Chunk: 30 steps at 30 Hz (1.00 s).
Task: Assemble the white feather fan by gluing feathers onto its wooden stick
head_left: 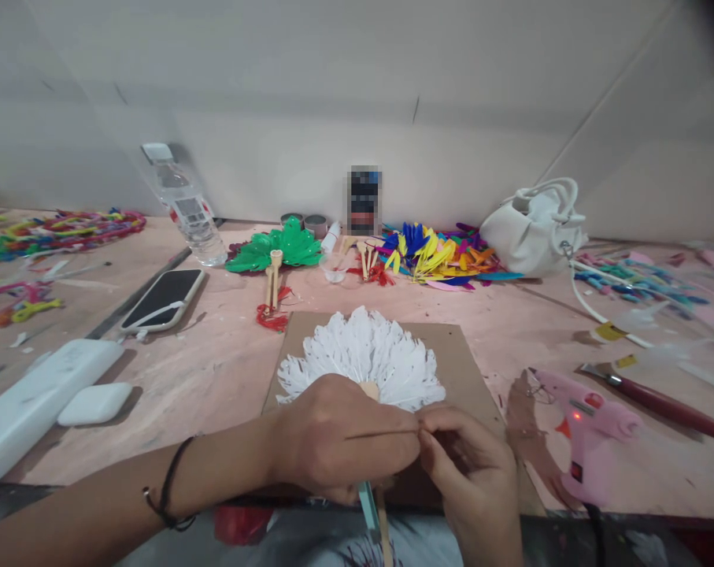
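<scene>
A white feather fan [371,358] lies on a brown cardboard sheet [456,354], its wooden handle [383,524] pointing toward me past the table edge. My left hand [338,437] is closed over the fan's base and hides most of it. From beneath its curled fingers sticks a flat teal tool [368,504], whose other end is hidden. My right hand [471,461] is closed in a pinch, thumb and forefinger meeting the fingertips of my left hand. Whatever lies between those fingertips is too small to make out.
At right lie a pink glue gun [590,429] with a lit red light and a red-handled knife [657,402]. Behind are a green feather fan [277,248], coloured feathers [439,256] and a white handbag [530,228]. Leftward are a phone [164,299], water bottle [188,209] and white case [95,404].
</scene>
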### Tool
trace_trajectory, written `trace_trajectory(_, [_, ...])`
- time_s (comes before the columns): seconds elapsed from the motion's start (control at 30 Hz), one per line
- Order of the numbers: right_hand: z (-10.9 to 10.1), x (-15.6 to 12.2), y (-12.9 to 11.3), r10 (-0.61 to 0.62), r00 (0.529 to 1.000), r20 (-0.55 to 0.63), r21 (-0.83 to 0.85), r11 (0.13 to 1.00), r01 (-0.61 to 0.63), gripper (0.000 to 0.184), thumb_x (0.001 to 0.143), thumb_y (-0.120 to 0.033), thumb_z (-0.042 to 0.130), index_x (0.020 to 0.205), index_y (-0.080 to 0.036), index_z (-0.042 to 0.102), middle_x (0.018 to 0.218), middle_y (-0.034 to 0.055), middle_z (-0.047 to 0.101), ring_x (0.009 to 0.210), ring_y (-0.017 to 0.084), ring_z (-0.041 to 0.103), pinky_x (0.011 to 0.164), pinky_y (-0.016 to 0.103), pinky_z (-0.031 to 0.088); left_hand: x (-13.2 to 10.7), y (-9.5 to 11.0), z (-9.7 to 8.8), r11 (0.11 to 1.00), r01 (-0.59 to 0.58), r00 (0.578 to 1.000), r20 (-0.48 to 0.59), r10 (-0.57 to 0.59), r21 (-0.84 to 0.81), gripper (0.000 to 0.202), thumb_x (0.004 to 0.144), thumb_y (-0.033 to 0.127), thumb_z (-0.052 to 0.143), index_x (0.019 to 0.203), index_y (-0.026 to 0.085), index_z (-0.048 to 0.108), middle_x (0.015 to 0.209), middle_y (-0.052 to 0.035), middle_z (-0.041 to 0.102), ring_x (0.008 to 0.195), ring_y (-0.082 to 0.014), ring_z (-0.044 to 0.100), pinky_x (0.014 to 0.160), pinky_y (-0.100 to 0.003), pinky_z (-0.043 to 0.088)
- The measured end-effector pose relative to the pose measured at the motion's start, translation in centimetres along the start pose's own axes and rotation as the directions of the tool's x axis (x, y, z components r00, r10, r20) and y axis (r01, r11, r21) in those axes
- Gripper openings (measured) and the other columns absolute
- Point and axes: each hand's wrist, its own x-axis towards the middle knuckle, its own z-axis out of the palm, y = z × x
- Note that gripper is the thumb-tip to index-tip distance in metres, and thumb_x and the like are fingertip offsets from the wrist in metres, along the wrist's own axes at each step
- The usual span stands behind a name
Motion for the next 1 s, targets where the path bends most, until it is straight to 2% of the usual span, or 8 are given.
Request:
trace_trajectory(0.13, [0.1,0.0,0.2,-0.002,1.0,0.012,0.008,1.0,0.002,0.014,0.093,-0.014,0.062,0.085,-0.024,0.065,0.078,-0.0022,0.066,0.07,0.011,0.063,0.061,0.016,0.051,0.0,0.2,0.5,0.994,0.047,0.997,-0.05,-0.052,-0.098,0.012,0.094,0.013,0.047,0.092,0.017,0.058,0.077,-0.0032,0.067,0.06,-0.0127,0.058,0.049,-0.029,0.037])
trace_trajectory(0.3, [0.0,0.0,0.1,-0.008,1.0,0.025,0.011,1.0,0.008,0.015,0.091,-0.011,0.059,0.085,-0.024,0.064,0.078,-0.0039,0.064,0.069,0.01,0.061,0.061,0.015,0.05,0.3,0.6,0.7,0.971,0.159,0.974,-0.13,-0.183,-0.178,0.013,0.09,0.009,0.051,0.097,0.017,0.059,0.087,-0.0078,0.074,0.069,-0.0133,0.069,0.056,-0.022,0.048])
trace_trajectory(0.47, [-0.1,0.0,-0.1,-0.003,1.0,0.03,0.015,1.0,0.002,0.014,0.092,-0.011,0.06,0.086,-0.024,0.064,0.08,-0.0032,0.064,0.068,0.01,0.06,0.059,0.015,0.048,0.5,0.7,0.9,0.944,0.218,0.952,-0.158,-0.261,-0.246,0.015,0.091,0.006,0.053,0.098,0.015,0.061,0.087,-0.0097,0.074,0.077,-0.0162,0.072,0.065,-0.022,0.057])
trace_trajectory(0.67, [0.2,0.1,-0.8,-0.004,1.0,0.02,0.039,0.999,0.004,0.015,0.098,-0.018,0.061,0.085,-0.023,0.066,0.075,-0.0031,0.063,0.068,0.009,0.062,0.063,0.017,0.05,0.6,0.8,0.8,0.933,0.261,0.935,-0.174,-0.308,-0.25,0.011,0.093,0.009,0.055,0.1,0.017,0.059,0.085,-0.0081,0.072,0.078,-0.0158,0.07,0.069,-0.022,0.058])
trace_trajectory(0.87, [0.3,0.2,-0.9,-0.014,1.0,-0.004,0.02,1.0,0.014,0.017,0.094,-0.015,0.063,0.081,-0.023,0.069,0.07,-0.0033,0.063,0.062,0.009,0.061,0.058,0.016,0.048,0.8,0.8,0.7,0.922,0.273,0.923,-0.195,-0.331,-0.275,0.012,0.093,0.008,0.054,0.099,0.016,0.06,0.083,-0.0075,0.071,0.075,-0.0148,0.068,0.068,-0.022,0.055])
trace_trajectory(1.0, [0.3,0.1,-0.6,-0.012,1.0,-0.021,0.021,1.0,0.013,0.017,0.092,-0.012,0.061,0.08,-0.023,0.067,0.074,-0.0032,0.065,0.064,0.009,0.062,0.059,0.016,0.048,0.8,0.8,0.8,0.917,0.271,0.916,-0.216,-0.34,-0.293,0.013,0.092,0.007,0.055,0.1,0.016,0.06,0.084,-0.0077,0.071,0.076,-0.0146,0.069,0.069,-0.022,0.055])
